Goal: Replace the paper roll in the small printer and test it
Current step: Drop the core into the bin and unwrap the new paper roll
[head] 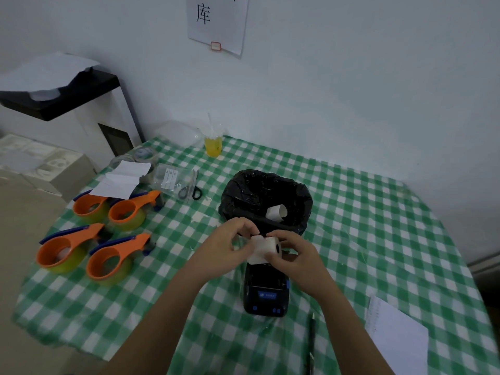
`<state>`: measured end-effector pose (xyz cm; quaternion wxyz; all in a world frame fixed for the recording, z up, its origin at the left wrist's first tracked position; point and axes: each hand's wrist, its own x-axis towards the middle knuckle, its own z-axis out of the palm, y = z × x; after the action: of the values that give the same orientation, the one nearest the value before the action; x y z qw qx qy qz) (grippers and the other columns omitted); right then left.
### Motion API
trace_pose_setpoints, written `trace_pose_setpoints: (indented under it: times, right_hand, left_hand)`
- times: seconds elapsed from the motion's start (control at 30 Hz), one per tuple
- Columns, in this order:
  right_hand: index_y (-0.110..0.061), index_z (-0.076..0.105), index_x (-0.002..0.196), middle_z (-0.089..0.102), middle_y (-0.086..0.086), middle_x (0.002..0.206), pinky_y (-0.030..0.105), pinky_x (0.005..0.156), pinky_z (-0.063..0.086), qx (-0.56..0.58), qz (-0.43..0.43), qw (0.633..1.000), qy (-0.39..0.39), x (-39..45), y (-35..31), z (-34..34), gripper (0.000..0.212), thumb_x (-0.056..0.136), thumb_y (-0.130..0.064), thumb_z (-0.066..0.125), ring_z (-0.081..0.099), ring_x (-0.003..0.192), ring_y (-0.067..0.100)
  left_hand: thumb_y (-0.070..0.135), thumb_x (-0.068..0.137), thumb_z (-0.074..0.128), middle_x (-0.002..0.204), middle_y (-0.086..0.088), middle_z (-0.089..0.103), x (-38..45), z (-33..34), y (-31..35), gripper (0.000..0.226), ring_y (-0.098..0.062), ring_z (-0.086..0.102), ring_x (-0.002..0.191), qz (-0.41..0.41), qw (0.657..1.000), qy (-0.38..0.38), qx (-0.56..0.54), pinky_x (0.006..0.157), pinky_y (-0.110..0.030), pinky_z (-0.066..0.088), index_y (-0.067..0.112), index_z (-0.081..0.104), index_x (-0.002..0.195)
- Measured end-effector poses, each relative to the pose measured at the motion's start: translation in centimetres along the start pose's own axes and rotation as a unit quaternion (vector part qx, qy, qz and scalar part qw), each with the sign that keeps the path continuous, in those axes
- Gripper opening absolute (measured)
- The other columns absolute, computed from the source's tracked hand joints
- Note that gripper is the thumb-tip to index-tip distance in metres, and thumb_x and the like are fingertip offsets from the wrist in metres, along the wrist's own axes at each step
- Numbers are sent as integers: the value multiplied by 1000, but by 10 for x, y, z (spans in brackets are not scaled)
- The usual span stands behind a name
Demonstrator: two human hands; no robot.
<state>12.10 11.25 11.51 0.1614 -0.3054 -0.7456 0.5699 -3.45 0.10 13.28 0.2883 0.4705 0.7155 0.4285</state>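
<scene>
A small black printer (266, 292) with blue buttons lies on the green checked tablecloth (351, 239), its paper bay open at the far end. Just above that bay I hold a white paper roll (263, 249) with both hands. My right hand (293, 255) grips the roll from the right, its dark core hole facing me. My left hand (230, 239) pinches the loose end of the paper at the roll's top left. Behind them stands a small bin lined with a black bag (266, 201), and a used white roll core (277, 212) lies inside it.
Several orange tape dispensers (94, 239) sit at the left, with white slips, a plastic bag of parts and black scissors (190, 192) behind them. A yellow drink cup (213, 143) stands by the wall. A pen (312, 339) and a paper sheet (395, 339) lie at the near right.
</scene>
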Motion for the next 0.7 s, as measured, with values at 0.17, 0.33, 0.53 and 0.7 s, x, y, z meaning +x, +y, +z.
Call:
trace_pose_setpoints:
  times: [0.17,0.33,0.53,0.7]
  right_hand:
    - [-26,63,109,60,-4,114,28,80,58,-2,-18,1000,6,-1,-3,3,35,78,-14,71,59,99,5]
    - [-29,60,112,58,-7,116,24,80,57,-6,-42,999,-5,-3,-3,6,38,80,-13,69,57,102,4]
    - [-25,60,110,58,-3,114,29,83,57,-8,-41,999,-8,-2,-1,10,31,82,-14,67,59,101,6]
    - [-26,62,109,58,-4,113,25,82,57,-20,-47,999,-18,-2,1,10,32,80,-13,68,59,99,7]
  left_hand:
    - [21,85,63,91,4,65,0,1,3,5,-5,58,90,41,999,31,4,77,-8,42,23,68,86]
    - [15,87,60,84,-2,69,0,1,8,10,-6,62,80,-6,996,67,-63,75,-15,49,16,68,80]
    - [16,86,60,83,-13,70,3,3,5,11,-19,62,75,-61,992,80,-80,69,-29,49,12,68,81]
    - [16,86,60,78,-4,67,8,4,0,12,-14,61,73,-100,986,94,-98,72,-30,50,16,65,75]
